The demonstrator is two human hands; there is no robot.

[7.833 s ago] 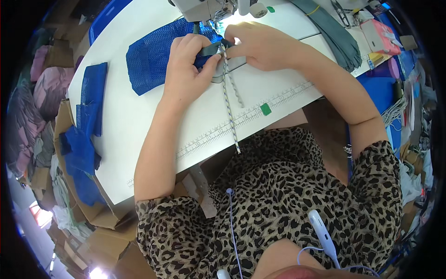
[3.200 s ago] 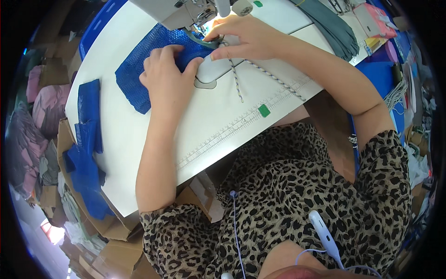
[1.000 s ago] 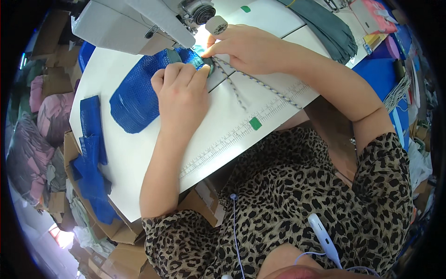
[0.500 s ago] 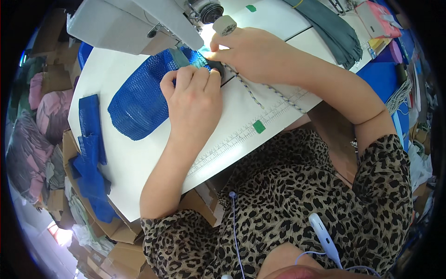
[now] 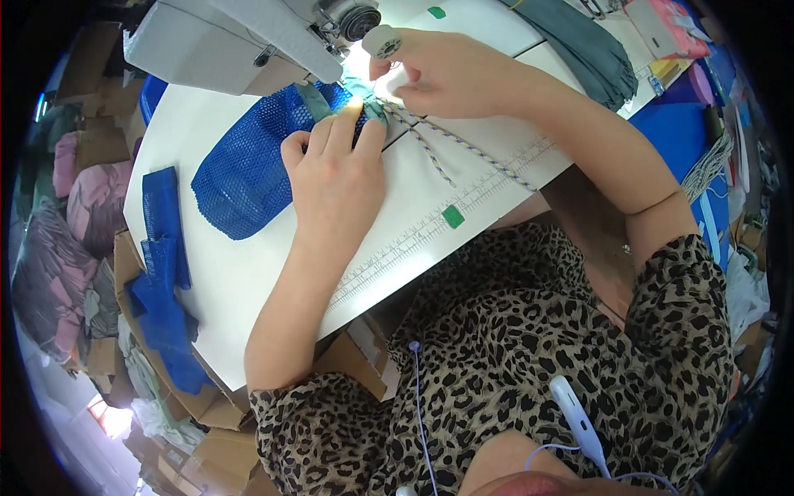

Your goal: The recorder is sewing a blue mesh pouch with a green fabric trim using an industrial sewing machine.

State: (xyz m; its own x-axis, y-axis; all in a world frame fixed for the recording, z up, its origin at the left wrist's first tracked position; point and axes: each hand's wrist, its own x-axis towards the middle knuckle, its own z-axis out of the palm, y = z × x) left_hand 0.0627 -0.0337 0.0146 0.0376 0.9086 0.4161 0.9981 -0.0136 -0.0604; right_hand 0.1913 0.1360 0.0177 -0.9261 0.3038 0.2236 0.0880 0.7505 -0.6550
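Just under the sewing-machine head (image 5: 223, 50): blue mesh pouch (image 5: 244, 178), left hand (image 5: 335, 169) on it

At far left, plastic-wrapped pink bundles (image 5: 99, 207), then a cardboard box (image 5: 207, 401) below table level. Next, a blue mesh strip (image 5: 165, 215), lying along the left edge of the white tabletop (image 5: 227, 306) and sagging over it toward the box. Between strip and pouch, a wide stretch of tabletop, running down to the left forearm as room for sliding. Pouch flat on that surface, rounded end toward the left, other end, with a grey-green band (image 5: 374, 107), in the lamplight beside the machine head. Left hand palm down, fingers bent and set narrow, tips on pouch and band; cannot tell whether pinching or only pressing. From the band, two speckled cord ends (image 5: 471, 149) trailing toward the front edge, the longer one over a printed ruler (image 5: 413, 248) and well right of a green tape square (image 5: 452, 217). Right hand (image 5: 447, 78) just beside the band, partly behind a round white knob (image 5: 382, 41), fingers loosely bent; cannot tell whether gripping anything. Farther right, more tabletop, then grey-green fabric strips (image 5: 583, 58) and a pink box (image 5: 657, 33).
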